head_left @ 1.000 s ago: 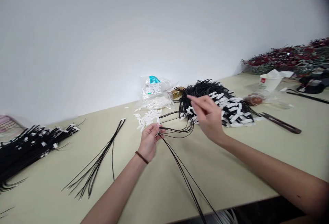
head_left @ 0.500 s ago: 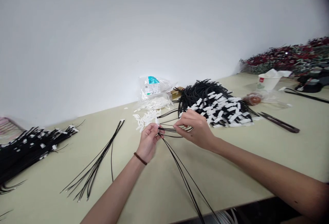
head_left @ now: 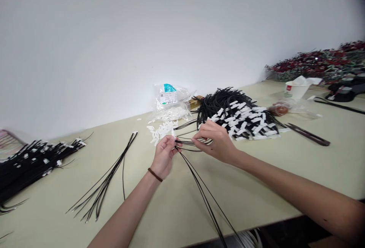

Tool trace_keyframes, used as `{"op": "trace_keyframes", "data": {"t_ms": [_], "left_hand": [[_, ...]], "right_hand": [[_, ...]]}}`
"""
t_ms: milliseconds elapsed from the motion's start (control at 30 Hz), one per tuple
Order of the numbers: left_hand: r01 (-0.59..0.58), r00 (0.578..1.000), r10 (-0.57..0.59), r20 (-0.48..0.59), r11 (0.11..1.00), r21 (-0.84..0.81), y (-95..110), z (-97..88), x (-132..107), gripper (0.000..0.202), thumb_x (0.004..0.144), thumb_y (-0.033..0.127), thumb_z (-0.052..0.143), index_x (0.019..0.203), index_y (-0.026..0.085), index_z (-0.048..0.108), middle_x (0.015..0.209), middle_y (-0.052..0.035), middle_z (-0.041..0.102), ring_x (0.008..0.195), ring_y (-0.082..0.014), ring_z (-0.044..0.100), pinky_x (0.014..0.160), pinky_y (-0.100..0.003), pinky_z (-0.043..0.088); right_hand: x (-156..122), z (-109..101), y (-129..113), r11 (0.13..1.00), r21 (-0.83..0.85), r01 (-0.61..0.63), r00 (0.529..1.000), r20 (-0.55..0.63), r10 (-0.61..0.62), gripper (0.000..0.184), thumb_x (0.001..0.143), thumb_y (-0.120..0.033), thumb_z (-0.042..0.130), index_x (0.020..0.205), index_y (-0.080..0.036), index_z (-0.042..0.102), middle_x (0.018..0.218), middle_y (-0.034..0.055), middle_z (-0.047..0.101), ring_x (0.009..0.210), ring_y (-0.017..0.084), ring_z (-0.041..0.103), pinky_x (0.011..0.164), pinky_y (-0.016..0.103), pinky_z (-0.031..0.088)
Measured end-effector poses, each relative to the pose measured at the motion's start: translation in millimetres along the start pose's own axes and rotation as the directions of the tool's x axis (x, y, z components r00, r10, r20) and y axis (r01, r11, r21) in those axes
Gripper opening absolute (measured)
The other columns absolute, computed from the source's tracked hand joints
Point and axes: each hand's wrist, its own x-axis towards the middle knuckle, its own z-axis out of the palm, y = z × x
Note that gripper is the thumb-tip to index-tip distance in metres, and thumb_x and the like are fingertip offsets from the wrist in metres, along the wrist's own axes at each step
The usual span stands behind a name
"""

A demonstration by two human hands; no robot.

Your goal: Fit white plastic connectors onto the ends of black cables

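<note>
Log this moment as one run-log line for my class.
left hand: holding connector; right hand: pinching wires; cup: on table

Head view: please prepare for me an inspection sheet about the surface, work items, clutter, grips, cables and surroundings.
Surface: pale tabletop.
Work items: white connector with black wires; loose connectors scattered behind.
Clutter: paper cup, dark tool, labelled plastic bag.
Grips: left hand holds the white connector; right hand has its fingertips at the wires, exact pinch unclear.
Cables: large black bundle with white ends at right, left bundle, separate wire fan between left bundle and left hand.
Surroundings: pale wall; reddish pile at far right.
</note>
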Motion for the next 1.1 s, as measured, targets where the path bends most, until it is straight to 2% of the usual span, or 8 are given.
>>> {"op": "trace_keyframes", "data": {"t_ms": [867, 1100], "left_hand": [[0.0, 1.0, 0.001, -0.021, 1.0, 0.013, 0.1, 0.6, -1.1, 0.025, 0.064, 0.034, 0.071, 0.069, 0.014, 0.057, 0.072, -0.0002, 0.055, 0.063, -0.0094, 0.052, 0.055, -0.021, 0.042], [-0.019, 1.0, 0.019, -0.008, 0.999, 0.049, 0.9, 0.5, -1.4, 0.026, 0.064, 0.036, 0.07, 0.068, 0.015, 0.056, 0.072, -0.0005, 0.057, 0.062, -0.0101, 0.053, 0.056, -0.023, 0.042]], "right_hand": [[0.0, -0.9, 1.2, 1.0, 0.021, -0.004, 1.0, 0.019, 0.004, 0.014, 0.08, -0.019, 0.053, 0.068, -0.018, 0.059, 0.057, 0.0003, 0.049, 0.06, 0.012, 0.037, 0.059, 0.025, 0.03], [0.6, -1.9, 0.3, 0.997, 0.058, -0.057, 0.998, -0.003, 0.058, 0.014, 0.08, -0.02, 0.054, 0.067, -0.018, 0.059, 0.057, 0.0001, 0.047, 0.06, 0.012, 0.037, 0.056, 0.025, 0.031]]}}
